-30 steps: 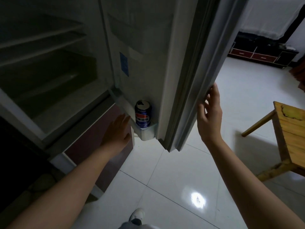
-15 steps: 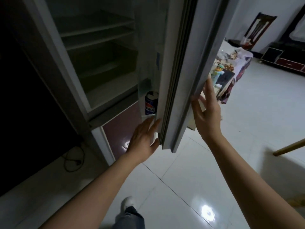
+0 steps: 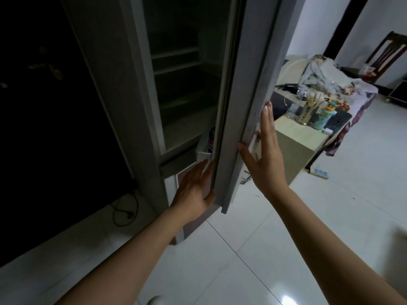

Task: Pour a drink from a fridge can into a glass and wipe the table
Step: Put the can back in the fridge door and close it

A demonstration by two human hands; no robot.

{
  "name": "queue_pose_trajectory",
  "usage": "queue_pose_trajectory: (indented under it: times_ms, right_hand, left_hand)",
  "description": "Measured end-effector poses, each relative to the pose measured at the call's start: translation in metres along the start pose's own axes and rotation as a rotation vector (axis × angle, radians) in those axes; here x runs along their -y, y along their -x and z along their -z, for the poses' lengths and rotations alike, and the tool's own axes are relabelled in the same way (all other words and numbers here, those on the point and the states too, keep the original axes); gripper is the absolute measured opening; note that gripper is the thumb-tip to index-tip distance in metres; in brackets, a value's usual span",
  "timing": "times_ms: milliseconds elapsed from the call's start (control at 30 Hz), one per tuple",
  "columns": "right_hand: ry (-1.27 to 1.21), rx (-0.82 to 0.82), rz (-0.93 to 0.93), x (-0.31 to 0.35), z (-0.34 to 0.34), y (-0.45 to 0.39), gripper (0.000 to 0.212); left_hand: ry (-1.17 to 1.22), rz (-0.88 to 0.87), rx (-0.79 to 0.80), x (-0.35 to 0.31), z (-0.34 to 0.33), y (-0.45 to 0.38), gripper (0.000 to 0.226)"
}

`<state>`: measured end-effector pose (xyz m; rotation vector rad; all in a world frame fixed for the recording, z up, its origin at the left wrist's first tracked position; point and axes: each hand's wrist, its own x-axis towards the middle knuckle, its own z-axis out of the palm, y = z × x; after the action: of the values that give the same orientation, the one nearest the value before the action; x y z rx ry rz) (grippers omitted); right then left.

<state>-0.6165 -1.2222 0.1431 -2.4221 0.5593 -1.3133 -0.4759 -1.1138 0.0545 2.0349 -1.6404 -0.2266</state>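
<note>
The grey fridge door [image 3: 240, 111] stands partly open, edge-on to me. A blue can [image 3: 211, 139] sits in the door's lowest shelf; only a thin strip of it shows past the door's inner edge. My left hand [image 3: 196, 190] lies with straight fingers against the inner edge of the door near its bottom corner, just below the can. My right hand [image 3: 264, 150] rests flat on the door's outer face, fingers pointing up and thumb at the door's edge. The fridge interior [image 3: 182, 84] is dark, with bare shelves.
A low cabinet [image 3: 293, 146] right of the door carries a metal utensil holder [image 3: 308, 115] and a small bottle [image 3: 326, 117]. A power strip [image 3: 320, 172] lies on the white tile floor. A dark cable [image 3: 123, 210] is at the fridge's left foot.
The door has swung further toward shut, hiding most of the can. My left hand moved from near the can to the door's bottom inner edge. My view has turned right.
</note>
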Motion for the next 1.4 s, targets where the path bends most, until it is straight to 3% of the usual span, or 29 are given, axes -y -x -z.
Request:
queue_pose_trajectory:
  times_ms: [267, 700, 867, 1133, 1400]
  right_hand:
    - [0.106, -0.053, 0.028, 0.026, -0.078, -0.027, 0.074]
    - [0.171, -0.064, -0.019, 0.046, -0.153, -0.065, 0.071]
    - [0.216, -0.022, -0.029, 0.046, -0.173, -0.077, 0.079]
    - [0.218, -0.007, -0.090, 0.052, -0.195, -0.090, 0.073]
    - [0.231, -0.039, -0.077, 0.053, -0.215, -0.100, 0.076]
  left_hand:
    - [0.049, 0.010, -0.001, 0.055, 0.041, -0.009, 0.076]
    - [0.125, 0.112, -0.229, 0.158, 0.126, -0.048, 0.084]
    - [0.061, 0.115, -0.206, 0.184, 0.142, -0.076, 0.083]
    - [-0.058, 0.172, -0.122, 0.193, 0.135, -0.102, 0.087]
    - [0.003, 0.138, -0.142, 0.198, 0.139, -0.097, 0.089]
